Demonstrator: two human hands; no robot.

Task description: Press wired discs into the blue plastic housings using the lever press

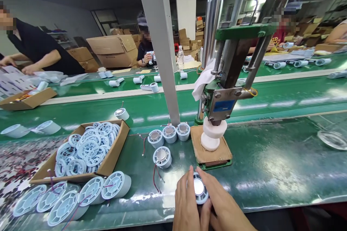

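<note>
Between my two hands is a light-blue round motor housing (199, 186) with a shiny metal disc at its centre and spokes around it. My left hand (185, 202) is wrapped along its left side, and my right hand (221, 196) presses on its right side. The fingers cover much of its wall. Just beyond stands a green hand press (223, 104), its white round upper pad (215, 128) over a white round base block (209, 142). To the left, several similar housings (162, 157) with metal discs and red-black wires sit on the green bench.
A cardboard box (117, 148) full of light-blue rings stands at left. Several larger light-blue cups (116, 184) lie before it. A grey post (159, 43) rises behind the housings. Across the green conveyor (141, 110), several people work. A clear plastic piece (332, 140) lies at right.
</note>
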